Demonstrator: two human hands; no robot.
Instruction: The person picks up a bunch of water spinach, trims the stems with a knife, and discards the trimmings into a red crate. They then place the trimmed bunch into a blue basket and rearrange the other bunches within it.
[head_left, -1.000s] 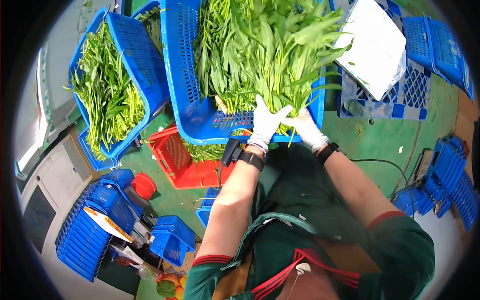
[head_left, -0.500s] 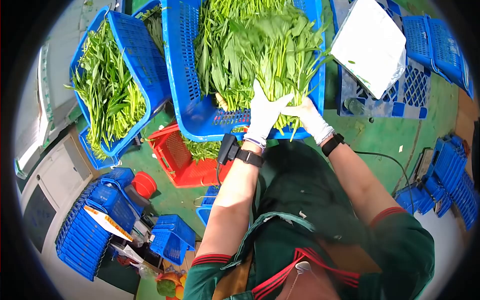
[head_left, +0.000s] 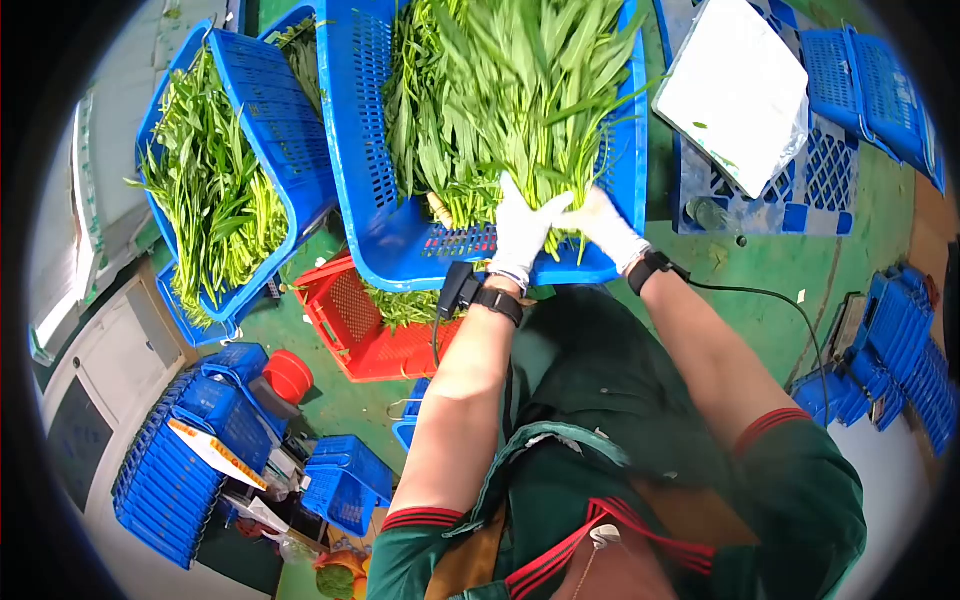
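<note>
A large bunch of leafy greens (head_left: pixel 550 90), looking like water spinach, is gripped near its pale stems by both my hands. My left hand (head_left: pixel 523 228), white-gloved, wraps the left side of the stems. From the right, my right hand (head_left: pixel 603 228), gloved too, closes round the same stems, and the thumbs come close together. Both hands are inside the near end of a blue plastic basket (head_left: pixel 400 262). More greens (head_left: pixel 430 150) lie in the basket to the left of the bunch. The lower stem ends stick out below my hands.
A tilted blue basket (head_left: pixel 275 110) of greens stands at left. Below is a red crate (head_left: pixel 350 325) with some greens. A white wrapped slab (head_left: pixel 735 90) rests on a blue pallet (head_left: pixel 840 160) at right. Stacked blue baskets (head_left: pixel 165 470) stand lower left. A cable (head_left: pixel 770 293) trails from my right wrist.
The bunch has come lower and flatter into the basket, its leaves spreading away from me. My right hand has shifted slightly left; both hands still hold the stems.
</note>
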